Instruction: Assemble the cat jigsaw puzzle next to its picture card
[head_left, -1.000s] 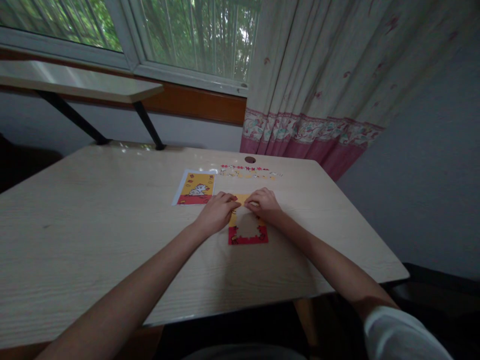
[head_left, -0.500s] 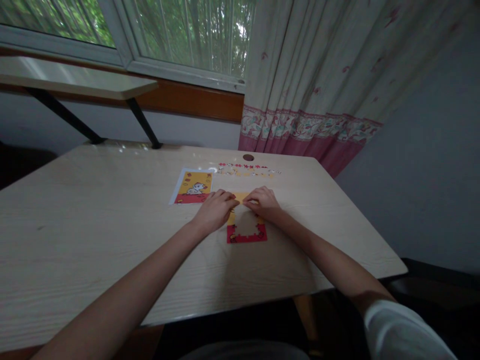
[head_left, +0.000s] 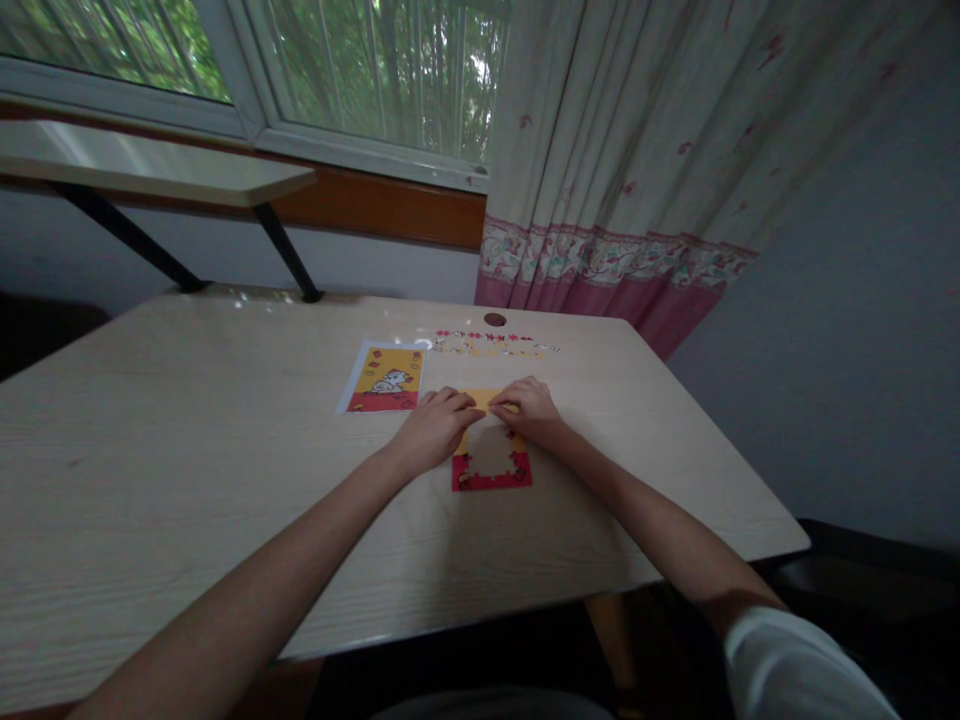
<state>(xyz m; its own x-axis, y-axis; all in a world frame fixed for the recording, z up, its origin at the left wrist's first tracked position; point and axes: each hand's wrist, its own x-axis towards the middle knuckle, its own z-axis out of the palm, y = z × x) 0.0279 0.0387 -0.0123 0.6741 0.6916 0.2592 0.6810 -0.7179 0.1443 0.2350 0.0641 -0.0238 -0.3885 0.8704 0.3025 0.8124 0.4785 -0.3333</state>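
A partly built jigsaw frame [head_left: 491, 478], yellow at the top and red at the bottom with a bare middle, lies on the wooden table [head_left: 187, 470]. My left hand [head_left: 433, 428] rests on its upper left edge with the fingers curled and pressed down. My right hand [head_left: 529, 406] presses on the upper right edge, fingers bent together. The fingertips of both hands nearly meet over the top border. Whether a piece is under them is hidden.
A reference picture [head_left: 382, 378] of a white animal on yellow and red lies left of the puzzle. Several loose pieces [head_left: 491, 345] sit in a row behind it, near a round hole [head_left: 494, 319]. Curtain [head_left: 615, 160] and window behind.
Both hands stay pressed on the top of the puzzle frame; only the camera view has shifted slightly.
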